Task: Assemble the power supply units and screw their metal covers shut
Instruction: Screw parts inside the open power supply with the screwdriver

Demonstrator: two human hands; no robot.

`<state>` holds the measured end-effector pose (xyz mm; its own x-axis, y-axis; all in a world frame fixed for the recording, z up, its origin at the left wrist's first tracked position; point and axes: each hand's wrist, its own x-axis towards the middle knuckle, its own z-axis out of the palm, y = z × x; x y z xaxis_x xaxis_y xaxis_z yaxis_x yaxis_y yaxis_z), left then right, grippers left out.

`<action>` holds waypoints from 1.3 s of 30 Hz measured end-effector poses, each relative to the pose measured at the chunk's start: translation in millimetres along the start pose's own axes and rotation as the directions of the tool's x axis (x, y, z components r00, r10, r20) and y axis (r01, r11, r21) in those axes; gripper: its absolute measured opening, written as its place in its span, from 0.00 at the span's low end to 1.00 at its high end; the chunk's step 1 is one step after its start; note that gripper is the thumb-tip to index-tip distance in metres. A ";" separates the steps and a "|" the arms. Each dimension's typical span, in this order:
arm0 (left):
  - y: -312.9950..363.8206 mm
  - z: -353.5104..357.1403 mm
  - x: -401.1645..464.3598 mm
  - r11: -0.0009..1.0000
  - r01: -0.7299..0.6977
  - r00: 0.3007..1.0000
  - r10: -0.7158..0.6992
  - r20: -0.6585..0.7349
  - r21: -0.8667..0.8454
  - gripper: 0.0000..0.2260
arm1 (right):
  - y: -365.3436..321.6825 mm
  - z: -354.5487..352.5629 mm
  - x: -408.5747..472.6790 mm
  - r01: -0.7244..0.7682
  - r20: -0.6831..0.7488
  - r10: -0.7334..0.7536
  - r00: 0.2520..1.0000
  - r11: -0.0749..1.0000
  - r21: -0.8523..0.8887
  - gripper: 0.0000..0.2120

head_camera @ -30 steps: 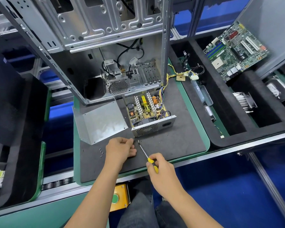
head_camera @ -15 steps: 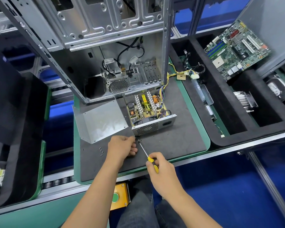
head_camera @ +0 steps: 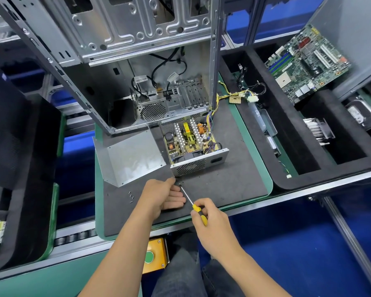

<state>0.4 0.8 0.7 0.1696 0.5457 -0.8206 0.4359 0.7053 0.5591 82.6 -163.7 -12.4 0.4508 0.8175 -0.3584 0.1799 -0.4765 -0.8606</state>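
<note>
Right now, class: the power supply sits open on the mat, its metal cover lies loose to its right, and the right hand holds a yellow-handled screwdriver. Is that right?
One detail is wrong. The head view shows the metal cover lying loose to the left of the open power supply, not to its right. The rest stands: the right hand holds the yellow-handled screwdriver.

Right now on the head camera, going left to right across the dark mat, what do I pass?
Loose screws → metal cover → left hand → open power supply unit → bare mat.
</note>
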 end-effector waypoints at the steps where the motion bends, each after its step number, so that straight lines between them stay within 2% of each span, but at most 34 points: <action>1: 0.9 -1.0 -0.5 1.000 0.013 1.000 -0.013 0.014 -0.014 0.17 | -0.3 -0.1 -0.3 0.001 0.002 -0.001 1.000 1.000 -0.002 0.04; 6: 1.8 -2.2 -2.9 0.998 0.050 0.996 -0.046 0.079 -0.042 0.16 | -2.1 1.3 -1.8 -0.005 0.017 0.005 1.000 1.000 -0.011 0.04; 11: -1.0 1.2 -4.3 0.996 0.059 0.995 -0.053 0.090 -0.066 0.12 | -3.3 0.9 -3.2 0.006 0.032 -0.005 0.999 0.999 -0.036 0.03; 16: -5.8 2.4 -2.8 0.996 0.044 0.995 -0.036 0.090 -0.081 0.13 | -5.0 0.5 -4.4 0.021 0.019 -0.020 1.000 0.997 -0.068 0.04; 24: -14.1 11.3 -1.4 0.964 0.048 0.997 -0.030 0.074 -0.260 0.12 | -10.1 0.8 -4.3 0.045 0.006 -0.045 0.999 0.992 -0.117 0.04; 35: -19.7 16.4 -4.7 0.946 -0.026 0.998 0.043 0.048 -0.322 0.10 | -6.1 7.3 -2.7 0.014 0.008 -0.014 1.000 1.000 -0.005 0.02; 39: -21.8 21.7 -5.1 0.931 -0.034 0.997 0.058 0.056 -0.365 0.10 | -3.4 11.6 -2.8 -0.023 -0.005 0.023 1.000 0.998 0.052 0.06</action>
<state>9.2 -27.2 -9.8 0.2438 0.5598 -0.7920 0.0776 0.8027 0.5913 70.5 -160.6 -12.6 0.4589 0.8049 -0.3762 0.1244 -0.4775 -0.8698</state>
